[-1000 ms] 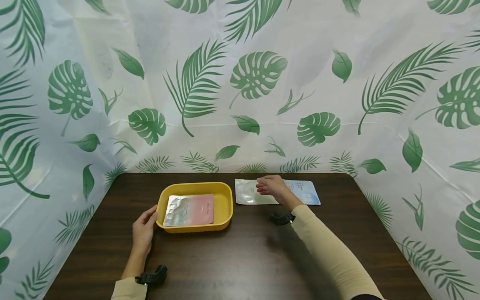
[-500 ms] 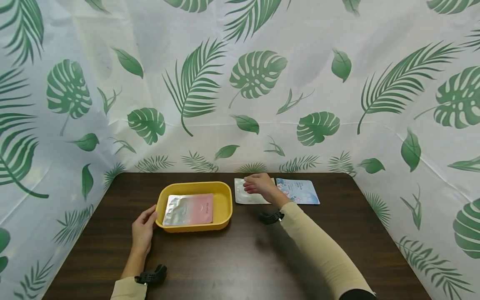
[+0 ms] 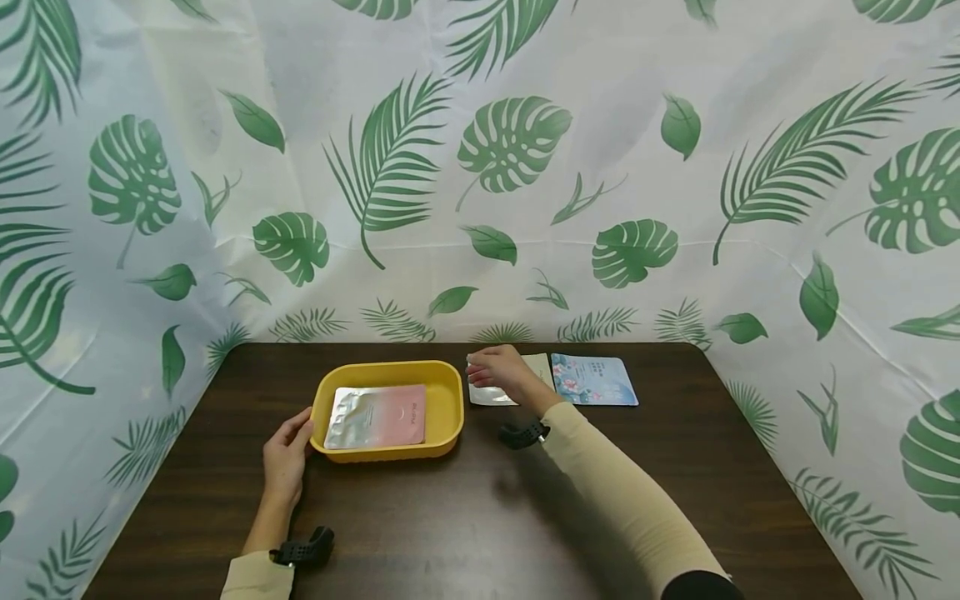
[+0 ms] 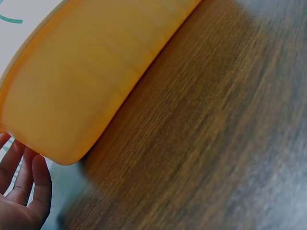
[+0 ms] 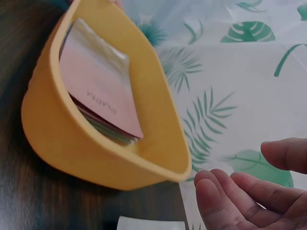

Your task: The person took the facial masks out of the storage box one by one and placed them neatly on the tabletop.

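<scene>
My left hand point(image 3: 284, 457) touches the left end of a yellow plastic tray point(image 3: 447, 408); in the left wrist view its lightly bent fingers point(image 4: 41, 178) meet the tray's outer wall point(image 4: 91, 81). Inside lies a pink and silver sheet mask sachet point(image 3: 378, 417). The right wrist view reveals more sachets point(image 5: 112, 132) stacked beneath it. Above a pale silver-green sachet point(image 3: 491, 396), partly covering it in the head view, is my right hand point(image 3: 504, 372). Its fingers and thumb are apart in the right wrist view, holding nothing.
A light blue sachet with flowers point(image 3: 594, 380) lies right of the silver-green one at the back of the dark wooden table point(image 3: 420, 533). Directly behind the table hangs a white leaf-print curtain point(image 3: 420, 292).
My right hand has moved left across the silver-green sachet toward the tray, uncovering the flowered blue sachet. The left hand and tray stay in place.
</scene>
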The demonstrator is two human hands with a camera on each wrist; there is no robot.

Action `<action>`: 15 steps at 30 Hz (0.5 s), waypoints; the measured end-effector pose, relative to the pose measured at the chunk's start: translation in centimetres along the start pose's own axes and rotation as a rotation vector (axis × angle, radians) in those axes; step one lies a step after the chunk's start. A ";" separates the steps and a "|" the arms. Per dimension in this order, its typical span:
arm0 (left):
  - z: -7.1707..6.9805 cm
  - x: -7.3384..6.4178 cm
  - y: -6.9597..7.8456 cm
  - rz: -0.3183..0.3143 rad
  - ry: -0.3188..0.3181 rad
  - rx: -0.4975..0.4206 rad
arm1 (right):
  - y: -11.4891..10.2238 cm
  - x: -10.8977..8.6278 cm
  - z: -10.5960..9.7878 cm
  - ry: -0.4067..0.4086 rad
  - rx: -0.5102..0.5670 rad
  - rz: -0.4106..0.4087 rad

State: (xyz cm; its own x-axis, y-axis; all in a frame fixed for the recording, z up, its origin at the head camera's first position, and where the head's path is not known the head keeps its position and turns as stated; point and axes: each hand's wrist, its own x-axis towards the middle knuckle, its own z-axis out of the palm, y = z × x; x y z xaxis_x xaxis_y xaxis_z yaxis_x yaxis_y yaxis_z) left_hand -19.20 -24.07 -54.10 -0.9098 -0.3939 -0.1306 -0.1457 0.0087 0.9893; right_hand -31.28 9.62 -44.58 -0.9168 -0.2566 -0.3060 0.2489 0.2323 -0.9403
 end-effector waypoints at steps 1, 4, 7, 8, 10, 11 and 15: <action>0.0 0.0 0.0 -0.001 0.001 -0.004 | -0.1 -0.1 0.2 -0.004 0.001 -0.003; 0.1 0.0 0.1 -0.004 0.005 -0.008 | -0.4 -0.4 0.7 -0.020 -0.009 -0.015; 0.1 0.0 0.1 -0.004 0.008 -0.008 | -0.8 -0.4 1.5 -0.020 -0.027 -0.008; 0.1 0.0 0.1 -0.003 0.010 -0.009 | -0.8 -0.3 1.7 -0.022 -0.033 -0.005; 0.2 0.0 0.1 0.001 0.015 -0.010 | -0.9 0.0 2.3 -0.021 -0.040 0.011; 0.2 0.0 0.1 0.001 0.018 -0.013 | -0.9 0.1 2.7 -0.020 -0.046 0.020; 0.2 -0.1 0.0 -0.005 0.024 -0.009 | -0.6 0.2 3.9 -0.024 -0.065 0.045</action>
State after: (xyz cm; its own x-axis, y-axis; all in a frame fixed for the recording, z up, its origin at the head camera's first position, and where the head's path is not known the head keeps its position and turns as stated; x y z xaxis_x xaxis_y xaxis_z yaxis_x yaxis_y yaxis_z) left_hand -19.24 -23.85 -54.07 -0.8993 -0.4163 -0.1338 -0.1463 -0.0019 0.9892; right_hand -30.44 5.75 -44.63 -0.8973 -0.2666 -0.3517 0.2681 0.3039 -0.9142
